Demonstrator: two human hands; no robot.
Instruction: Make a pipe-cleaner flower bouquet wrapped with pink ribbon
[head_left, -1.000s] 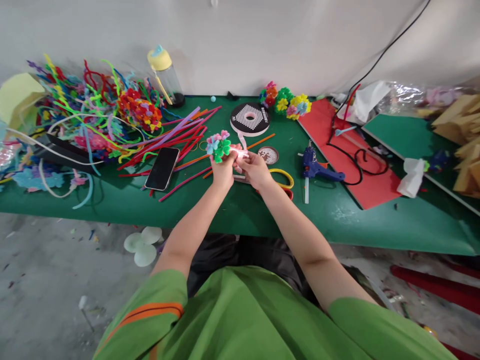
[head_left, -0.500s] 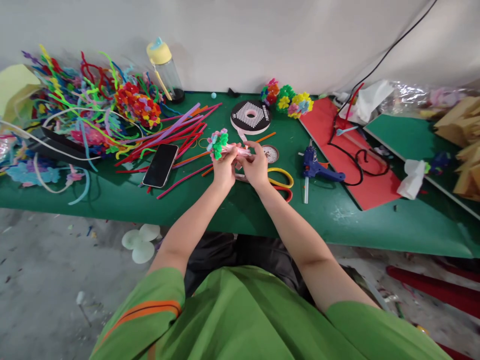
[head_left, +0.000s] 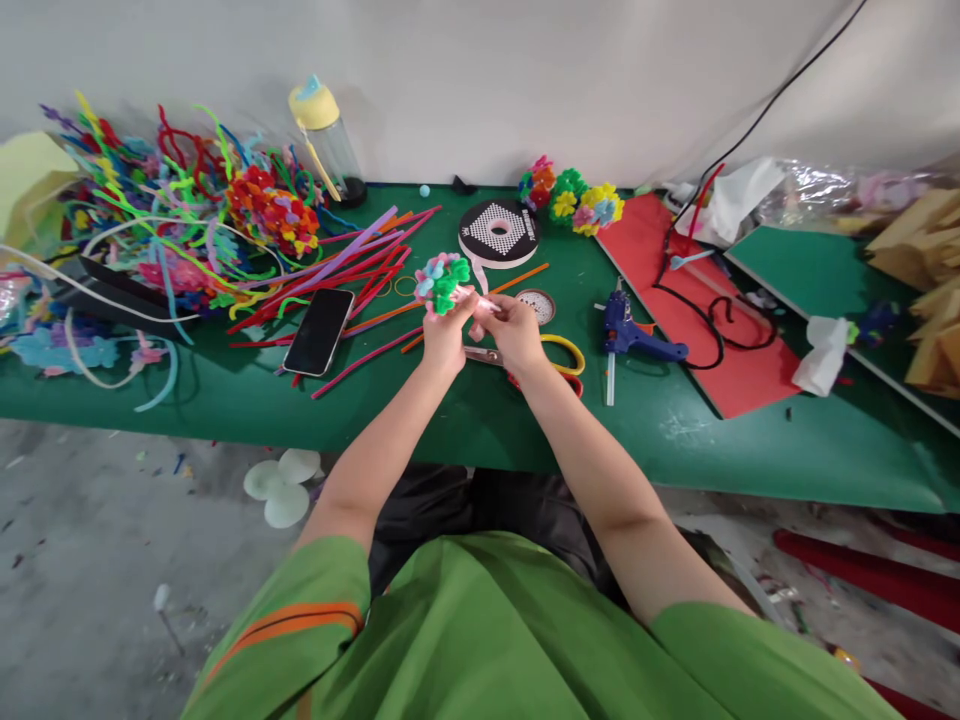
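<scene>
Fingers of my left hand [head_left: 447, 332] are closed round the stem of a small pipe-cleaner flower bouquet [head_left: 442, 283] with green, pink and light blue blooms. The stem is wrapped in pale pink ribbon. At its lower end my right hand [head_left: 517, 328] pinches the wrapped stem; the fingertips partly hide it. A strip of pink ribbon [head_left: 480, 277] runs from the black-and-white ribbon spool [head_left: 499, 234] down towards my hands. Scissors [head_left: 564, 352] with yellow and red handles lie beneath my right hand, their blades partly covered.
Left of my hands are a phone [head_left: 319, 332], loose pipe cleaners [head_left: 367, 262] and a heap of coloured flowers [head_left: 274, 210]. A bottle [head_left: 330, 140] stands behind. A blue glue gun [head_left: 637, 335] lies at right beside red board [head_left: 739, 365]. Finished flower clusters [head_left: 570, 197] rest by the wall.
The bouquet head has turned, showing more of its pink and blue blooms. My right hand has shifted slightly along the stem, and more of the scissor blades shows.
</scene>
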